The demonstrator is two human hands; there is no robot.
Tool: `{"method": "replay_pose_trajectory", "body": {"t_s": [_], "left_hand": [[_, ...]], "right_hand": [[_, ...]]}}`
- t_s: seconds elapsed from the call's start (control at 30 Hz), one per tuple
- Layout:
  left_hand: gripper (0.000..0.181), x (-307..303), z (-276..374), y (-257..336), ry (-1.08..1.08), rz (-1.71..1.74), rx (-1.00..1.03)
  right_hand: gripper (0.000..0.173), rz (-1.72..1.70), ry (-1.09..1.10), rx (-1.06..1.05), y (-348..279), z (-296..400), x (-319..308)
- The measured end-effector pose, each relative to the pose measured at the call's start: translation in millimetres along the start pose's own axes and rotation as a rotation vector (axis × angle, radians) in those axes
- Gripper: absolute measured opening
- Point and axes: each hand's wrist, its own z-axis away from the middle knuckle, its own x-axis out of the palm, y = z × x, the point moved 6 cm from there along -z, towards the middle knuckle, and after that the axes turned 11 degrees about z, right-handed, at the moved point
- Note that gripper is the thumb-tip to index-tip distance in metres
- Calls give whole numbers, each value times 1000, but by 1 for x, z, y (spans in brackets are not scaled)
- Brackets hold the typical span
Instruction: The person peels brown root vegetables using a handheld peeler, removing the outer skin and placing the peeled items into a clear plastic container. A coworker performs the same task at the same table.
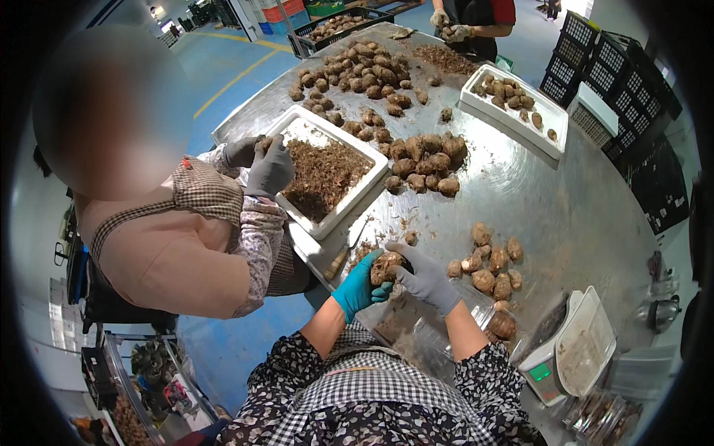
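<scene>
Between my hands is a brown, hairy taro corm (386,267). My left hand (357,287), in a teal glove, holds it from the left and below. My right hand (427,279), in a grey glove, grips it from the right, fingers over its top and side. Loose peelings (362,253) lie by my left hand, beside a knife (337,262) with a wooden handle. A small group of taro corms (497,259) rests on the metal table (585,223) to the right. A larger pile of taro (427,159) lies farther back.
At the left, a co-worker in grey gloves works over a white foam tray (334,228) of peelings. Another foam tray (513,122) holds corms. A weighing scale (580,351) and clear plastic boxes (602,415) are at right. Another person stands at the far edge.
</scene>
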Motion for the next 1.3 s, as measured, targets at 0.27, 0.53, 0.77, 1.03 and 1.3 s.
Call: {"method": "replay_pose_trajectory", "body": {"t_s": [0.27, 0.53, 0.77, 1.03, 1.3], "left_hand": [[36, -20, 1, 15, 433, -251, 144], [42, -2, 12, 30, 668, -1105, 840], [42, -60, -4, 28, 477, -724, 880], [42, -78, -2, 19, 629, -166, 257], [47, -70, -6, 23, 558, -511, 909]], "right_hand": [[35, 270, -54, -157, -3, -12, 7], [28, -28, 174, 373, 77, 0, 58], [26, -754, 165, 949, 84, 13, 92], [27, -82, 12, 143, 73, -9, 65], [36, -121, 324, 533, 78, 0, 85]]}}
